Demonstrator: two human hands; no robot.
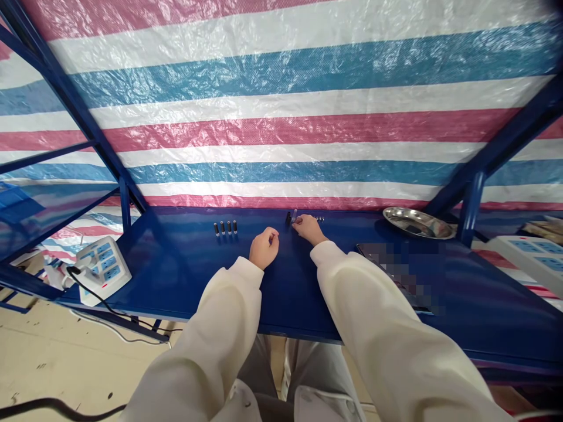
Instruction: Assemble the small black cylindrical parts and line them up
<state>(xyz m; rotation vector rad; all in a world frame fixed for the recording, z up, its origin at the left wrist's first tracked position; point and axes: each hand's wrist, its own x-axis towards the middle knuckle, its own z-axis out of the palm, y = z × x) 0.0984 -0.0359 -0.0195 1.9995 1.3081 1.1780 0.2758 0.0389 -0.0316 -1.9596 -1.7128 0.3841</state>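
My right hand (309, 228) is at the back of the blue table, thumb and fingers pinched on a small translucent, purplish tube (295, 213). Just left of its fingertips stands a small black cylinder (288, 218). Beyond the same hand a few tiny shiny metal pieces (319, 218) show, partly covered. My left hand (264, 248) rests nearer the front with curled fingers; whatever may be inside them is hidden. To its left, several short black cylinders with silvery lower ends (228, 227) stand upright in a row.
A round steel dish (417, 224) lies at the back right. In front of it is a dark, flat, blurred-out object (396, 275). A white power strip (103, 268) with a black cable sits at the left edge. Blue frame posts (474, 208) and striped sheeting (281, 129) bound the table (176, 269).
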